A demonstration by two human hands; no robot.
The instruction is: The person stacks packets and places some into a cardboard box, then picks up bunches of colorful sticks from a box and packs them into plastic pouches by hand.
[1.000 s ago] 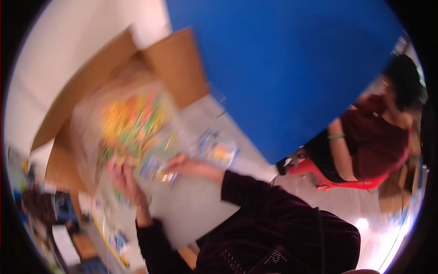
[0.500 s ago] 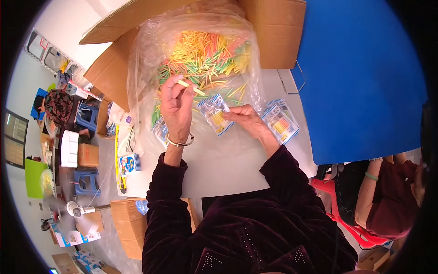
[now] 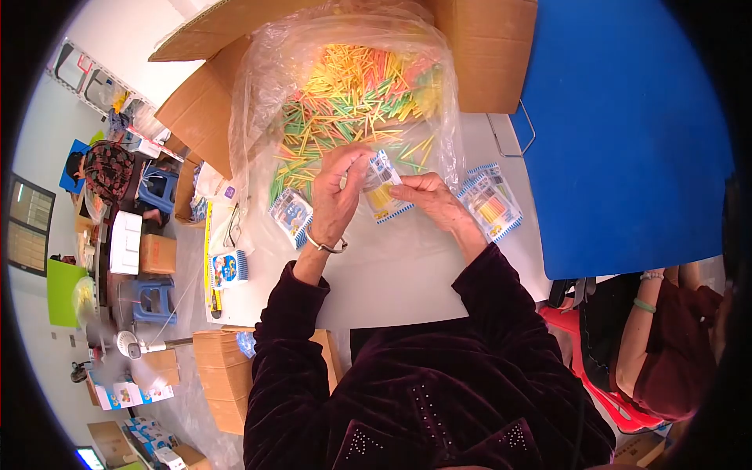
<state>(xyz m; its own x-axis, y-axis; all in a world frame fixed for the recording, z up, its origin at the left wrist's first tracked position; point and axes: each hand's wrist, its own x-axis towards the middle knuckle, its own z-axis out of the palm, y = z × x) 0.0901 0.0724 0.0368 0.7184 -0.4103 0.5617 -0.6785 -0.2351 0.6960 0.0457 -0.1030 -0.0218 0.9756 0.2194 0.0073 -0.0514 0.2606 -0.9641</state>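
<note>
My right hand (image 3: 435, 200) pinches the lower right edge of a small clear plastic packet (image 3: 382, 196) with blue-striped ends and yellow sticks inside. Bent fingers of my left hand (image 3: 341, 186) are closed at the packet's upper left edge; what they hold is hidden. Beyond both hands, loose yellow, green and pink sticks (image 3: 352, 98) fill a clear plastic liner (image 3: 258, 102). To the right of my right hand lie overlapping filled packets (image 3: 492, 205). Another packet (image 3: 291, 216) rests beside my left wrist.
An open cardboard box (image 3: 495, 59) surrounds the liner. On the right is a blue board (image 3: 627, 141), with a person (image 3: 666, 345) seated below it. A small printed pack (image 3: 228, 269) and a yellow strip (image 3: 209, 258) lie at the table's left edge. A fan (image 3: 129, 345) stands left.
My left hand has moved right and down to the packet's upper edge. The pale yellow stick in its fingers is now out of sight. The packet is turned more upright.
</note>
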